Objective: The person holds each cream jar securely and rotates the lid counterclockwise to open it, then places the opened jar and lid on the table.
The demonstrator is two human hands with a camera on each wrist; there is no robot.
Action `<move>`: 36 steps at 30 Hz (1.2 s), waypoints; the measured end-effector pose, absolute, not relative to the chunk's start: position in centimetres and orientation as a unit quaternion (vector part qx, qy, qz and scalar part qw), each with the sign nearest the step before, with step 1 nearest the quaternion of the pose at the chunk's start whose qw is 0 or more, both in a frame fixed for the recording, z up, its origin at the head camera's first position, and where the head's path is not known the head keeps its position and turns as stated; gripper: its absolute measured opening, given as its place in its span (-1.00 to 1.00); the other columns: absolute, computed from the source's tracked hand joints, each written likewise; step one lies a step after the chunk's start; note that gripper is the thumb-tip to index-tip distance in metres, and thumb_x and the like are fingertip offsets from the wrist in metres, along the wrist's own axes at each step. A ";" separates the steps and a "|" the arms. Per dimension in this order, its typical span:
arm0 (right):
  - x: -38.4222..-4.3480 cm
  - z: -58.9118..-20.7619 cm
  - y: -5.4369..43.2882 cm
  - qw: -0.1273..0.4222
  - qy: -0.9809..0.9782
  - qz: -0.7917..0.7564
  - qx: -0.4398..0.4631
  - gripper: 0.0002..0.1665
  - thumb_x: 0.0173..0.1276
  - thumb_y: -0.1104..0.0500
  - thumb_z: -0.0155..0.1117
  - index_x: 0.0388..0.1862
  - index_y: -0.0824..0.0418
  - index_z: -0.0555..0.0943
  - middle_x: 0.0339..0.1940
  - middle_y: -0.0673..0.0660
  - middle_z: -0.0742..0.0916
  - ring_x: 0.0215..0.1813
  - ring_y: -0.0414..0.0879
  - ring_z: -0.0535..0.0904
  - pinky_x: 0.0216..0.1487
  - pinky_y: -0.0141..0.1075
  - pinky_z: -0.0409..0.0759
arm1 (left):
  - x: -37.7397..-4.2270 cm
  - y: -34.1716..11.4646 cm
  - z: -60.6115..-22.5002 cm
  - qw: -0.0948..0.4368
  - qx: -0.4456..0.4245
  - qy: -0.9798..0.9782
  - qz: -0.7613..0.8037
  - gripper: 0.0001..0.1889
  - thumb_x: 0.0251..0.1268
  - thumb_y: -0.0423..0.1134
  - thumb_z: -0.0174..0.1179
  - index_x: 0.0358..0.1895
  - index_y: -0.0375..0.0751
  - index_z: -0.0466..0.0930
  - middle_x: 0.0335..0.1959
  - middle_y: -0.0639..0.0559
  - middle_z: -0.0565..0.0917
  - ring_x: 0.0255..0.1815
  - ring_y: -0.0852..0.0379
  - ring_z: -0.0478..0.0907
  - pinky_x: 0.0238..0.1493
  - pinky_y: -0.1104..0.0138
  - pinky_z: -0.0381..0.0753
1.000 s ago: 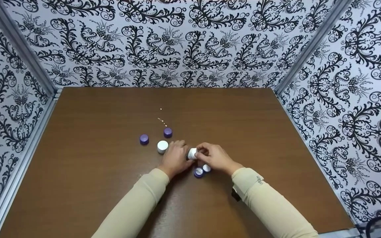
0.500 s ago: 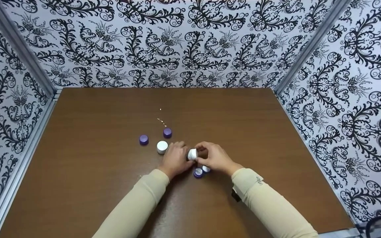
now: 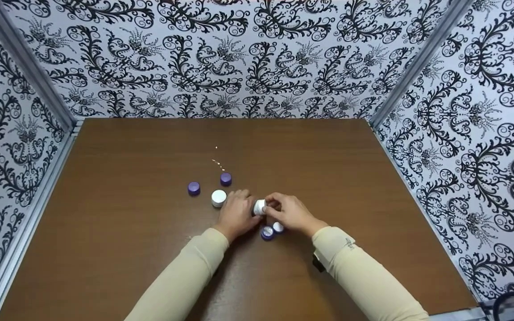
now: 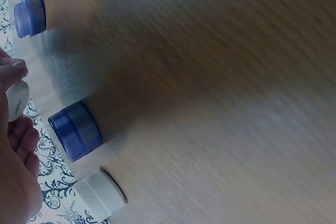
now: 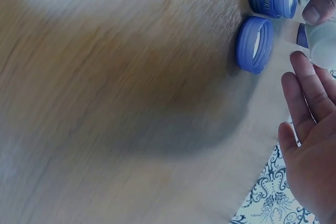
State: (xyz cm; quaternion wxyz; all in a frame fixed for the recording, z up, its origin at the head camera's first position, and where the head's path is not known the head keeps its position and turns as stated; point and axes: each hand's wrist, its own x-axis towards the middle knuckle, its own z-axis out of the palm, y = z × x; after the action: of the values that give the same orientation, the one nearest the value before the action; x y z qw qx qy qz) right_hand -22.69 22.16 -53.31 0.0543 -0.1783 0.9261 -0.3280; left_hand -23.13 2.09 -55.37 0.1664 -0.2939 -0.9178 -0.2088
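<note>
My left hand [image 3: 238,215] grips a small white jar from the left, thumb on the near side. In the left wrist view, a rounded white face of the jar [image 4: 18,99] with tiny print shows between thumb and fingers. From the right, my right hand [image 3: 289,213] pinches the white lid [image 3: 260,207] at the jar's other end. In the right wrist view, the thumb presses the white piece while the other fingers stay fairly straight. Close beneath the hands stand an open purple jar [image 3: 267,232] and an upturned purple lid [image 5: 254,44] with a pale lining.
Left of my left hand stands a white-topped jar [image 3: 219,198]. Two purple-topped pieces lie beyond it, one nearer [image 3: 225,179] and one further left [image 3: 194,188]. Small pale crumbs [image 3: 219,164] dot the wooden table [image 3: 328,156]. Patterned walls [image 3: 221,62] enclose its back and sides.
Half a second ago my right fingers were spread wider around the white lid; now they pinch it closely again. My left hand and the other pieces have stayed in place.
</note>
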 end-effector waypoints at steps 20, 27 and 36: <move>-22.7 -53.3 22.3 0.033 0.931 -0.301 -0.205 -0.55 0.20 0.03 0.46 0.06 0.04 0.60 -0.02 0.01 0.73 0.03 -0.08 0.63 0.07 -0.11 0.52 | -23.3 2.3 -55.9 0.146 -0.283 -0.927 -0.198 -0.57 -0.12 0.05 0.51 -0.27 -0.22 0.71 -0.28 -0.03 0.62 -0.23 -0.08 0.56 -0.12 0.08 0.46; -22.6 -53.3 22.3 0.044 0.933 -0.297 -0.197 -0.55 0.28 -0.02 0.40 0.12 0.04 0.60 -0.06 -0.04 0.74 0.00 -0.12 0.64 0.05 -0.12 0.53 | -23.3 2.3 -55.8 0.147 -0.283 -0.927 -0.197 -0.57 -0.12 0.06 0.50 -0.28 -0.20 0.71 -0.29 -0.04 0.62 -0.23 -0.09 0.56 -0.13 0.08 0.46; -22.6 -53.4 22.3 0.052 0.928 -0.313 -0.196 -0.60 0.30 0.00 0.38 0.09 0.06 0.61 -0.11 -0.05 0.75 -0.06 -0.14 0.68 0.01 -0.14 0.56 | -23.3 2.3 -55.9 0.147 -0.287 -0.925 -0.202 -0.58 -0.12 0.05 0.49 -0.30 -0.20 0.70 -0.31 -0.03 0.60 -0.26 -0.08 0.55 -0.14 0.08 0.45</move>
State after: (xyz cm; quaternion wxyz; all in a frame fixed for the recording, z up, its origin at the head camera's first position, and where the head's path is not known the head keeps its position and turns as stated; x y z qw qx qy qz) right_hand -22.62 22.32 -53.41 0.0516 -0.1963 0.9279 -0.3127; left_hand -23.26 2.31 -55.89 0.1467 -0.2865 -0.9250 -0.2017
